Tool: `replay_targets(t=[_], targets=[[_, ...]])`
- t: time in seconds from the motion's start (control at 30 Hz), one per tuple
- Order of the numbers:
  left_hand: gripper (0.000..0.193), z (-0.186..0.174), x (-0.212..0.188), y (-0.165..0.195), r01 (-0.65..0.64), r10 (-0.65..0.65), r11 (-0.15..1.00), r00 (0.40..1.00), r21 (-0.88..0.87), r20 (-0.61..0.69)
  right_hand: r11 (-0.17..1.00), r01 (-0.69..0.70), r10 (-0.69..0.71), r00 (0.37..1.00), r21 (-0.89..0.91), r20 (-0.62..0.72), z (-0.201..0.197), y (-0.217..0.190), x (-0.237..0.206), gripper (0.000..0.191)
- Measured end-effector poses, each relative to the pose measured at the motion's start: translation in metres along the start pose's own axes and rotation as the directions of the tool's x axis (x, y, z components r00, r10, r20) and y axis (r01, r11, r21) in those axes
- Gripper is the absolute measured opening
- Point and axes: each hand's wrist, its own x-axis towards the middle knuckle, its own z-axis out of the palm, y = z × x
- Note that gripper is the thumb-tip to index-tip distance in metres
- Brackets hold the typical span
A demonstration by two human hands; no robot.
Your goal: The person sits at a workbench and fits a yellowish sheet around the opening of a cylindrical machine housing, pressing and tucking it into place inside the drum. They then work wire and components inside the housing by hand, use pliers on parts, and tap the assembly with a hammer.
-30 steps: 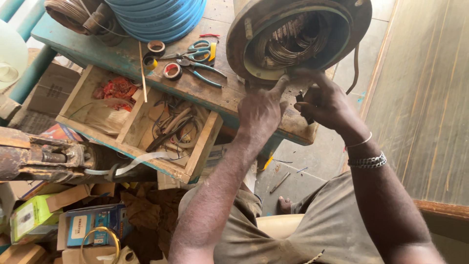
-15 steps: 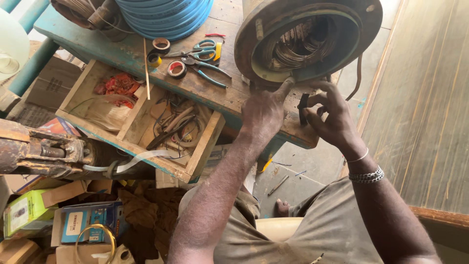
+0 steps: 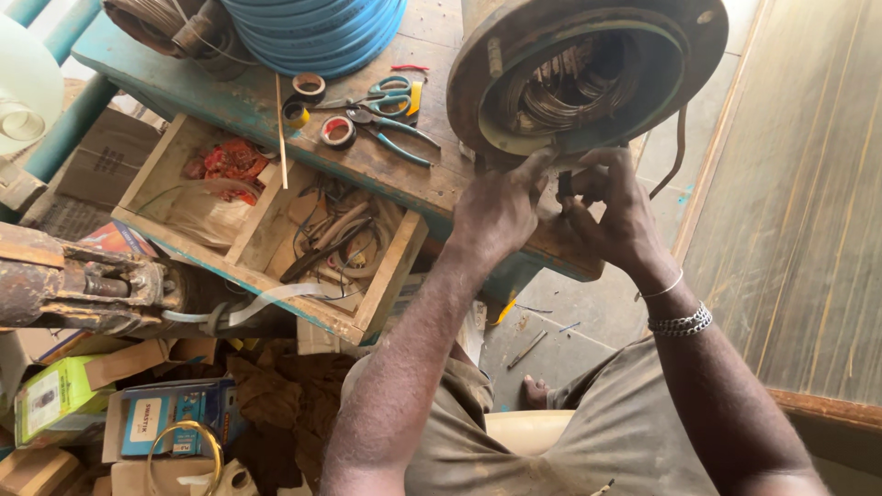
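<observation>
Worn teal workbench [image 3: 230, 106], upper frame. Rusty motor housing [image 3: 588, 73] with copper windings sits upper right: judged heavy, rigid; hold by rim. Left hand [image 3: 496, 216] and right hand [image 3: 620, 216] pinch at its lower edge.

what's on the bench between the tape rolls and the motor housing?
In the head view, scissors and teal-handled pliers lie on the bench between the tape rolls and the motor housing.

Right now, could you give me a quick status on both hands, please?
Left hand and right hand both on motor housing lower rim. Scissors, pliers lie apart.
</observation>
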Motion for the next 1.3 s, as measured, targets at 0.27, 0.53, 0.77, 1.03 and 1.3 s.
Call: replay_targets(t=[0.27,0.53,0.77,1.03,1.3], targets=[[0.059,0.006,0.006,-0.008,-0.059,0.066,0.962,0.998,-0.266,0.015,0.987,-0.145,0.126,0.968,0.074,0.217,0.003,0.002,-0.004,0.088],[0.075,0.003,0.012,-0.018,-0.056,0.089,0.948,0.992,-0.314,0.093,0.996,-0.011,-0.008,0.976,0.086,0.219,0.004,0.008,-0.005,0.112],[0.072,0.008,0.011,-0.018,-0.105,0.100,0.921,0.994,-0.376,-0.032,0.998,0.018,-0.029,0.977,0.053,0.210,0.003,0.000,-0.004,0.110],[0.082,0.003,0.010,-0.014,-0.056,0.060,0.971,0.998,-0.233,0.007,0.907,-0.421,0.421,0.899,-0.030,0.120,-0.017,-0.016,-0.018,0.089],[0.083,-0.005,0.010,-0.012,-0.010,0.032,0.968,0.996,-0.253,0.084,0.841,0.184,-0.259,0.963,-0.509,-0.080,-0.010,0.006,-0.025,0.022]])
